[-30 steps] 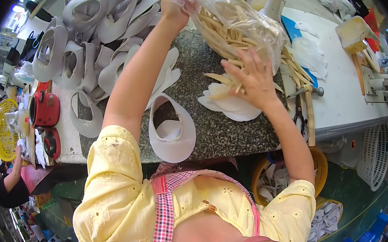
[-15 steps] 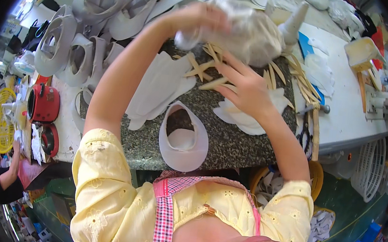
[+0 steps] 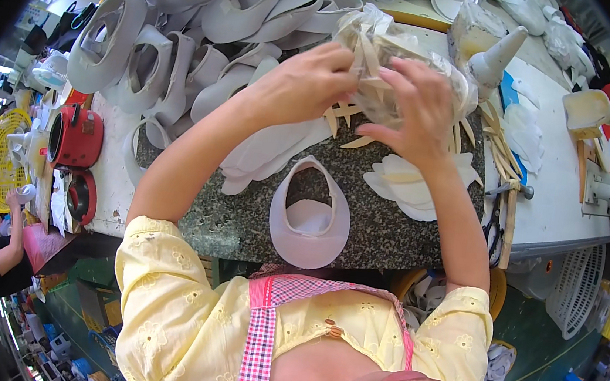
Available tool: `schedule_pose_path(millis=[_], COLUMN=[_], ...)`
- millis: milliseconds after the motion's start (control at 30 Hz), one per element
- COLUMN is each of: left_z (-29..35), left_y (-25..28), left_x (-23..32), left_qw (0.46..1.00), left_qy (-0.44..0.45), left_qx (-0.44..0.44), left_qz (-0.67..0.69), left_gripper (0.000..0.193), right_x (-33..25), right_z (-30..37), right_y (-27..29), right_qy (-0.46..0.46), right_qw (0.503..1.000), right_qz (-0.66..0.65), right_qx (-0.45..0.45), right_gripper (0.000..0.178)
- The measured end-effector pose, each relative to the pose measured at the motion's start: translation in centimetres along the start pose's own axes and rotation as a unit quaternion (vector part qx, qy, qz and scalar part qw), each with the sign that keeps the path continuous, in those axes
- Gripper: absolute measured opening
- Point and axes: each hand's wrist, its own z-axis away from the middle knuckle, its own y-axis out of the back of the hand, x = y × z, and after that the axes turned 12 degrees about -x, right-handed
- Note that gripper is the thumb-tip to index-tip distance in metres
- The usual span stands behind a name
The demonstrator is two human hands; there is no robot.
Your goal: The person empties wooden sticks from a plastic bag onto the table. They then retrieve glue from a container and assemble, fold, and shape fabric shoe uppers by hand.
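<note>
My left hand (image 3: 320, 80) is closed on the edge of a clear plastic bag (image 3: 381, 102) at the far side of a dark speckled stone slab (image 3: 243, 214). Cream curved strips (image 3: 367, 56) show through the film. At the bag's near right side is my right hand (image 3: 418, 106), fingers apart and bent against the plastic, thumb stretched out to the left. Loose cream strips (image 3: 339, 116) lie on the slab under both hands. Nearer me sits a pale grey shoe upper (image 3: 306, 246), toe toward me. Flat white pieces (image 3: 272, 153) lie at left, and more white pieces (image 3: 420, 191) at right.
Grey shoe uppers (image 3: 227, 11) are heaped at the far left. A red pot (image 3: 76, 137) stands left of the slab. To the right are a grey cone (image 3: 498, 54), a pile of cream strips (image 3: 499, 148), a hammer (image 3: 509, 212) and dark scissors (image 3: 493, 229).
The bag was blurred in motion and now hangs steadier between my hands. My right hand has lifted from the strips on the slab to the bag. The view has shifted slightly.
</note>
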Motion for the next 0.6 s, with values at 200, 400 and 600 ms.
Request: schedule_pose_path(millis=[200,400,600], left_z=[-2.4,-1.2,-1.2], left_y=[0.4,-0.6,-6.2], left_x=[1.7,4.4,3.0], left_qw=[0.967,0.924,0.978], left_qy=[0.173,-0.075,0.068], left_qx=[0.114,0.355,0.136], left_qz=[0.147,-0.118,-0.144], left_gripper=[0.011,0.023,0.062], right_x=[-0.7,1.5,1.3], right_z=[0.3,-0.8,-3.3], right_y=[-2.0,-0.7,0.4], right_qy=[-0.201,-0.284,-0.309], right_qw=[0.924,0.756,0.725], right_qz=[-0.266,-0.561,-0.599], right_qx=[-0.188,-0.181,-0.141], right_gripper=[0.037,0.036,0.03])
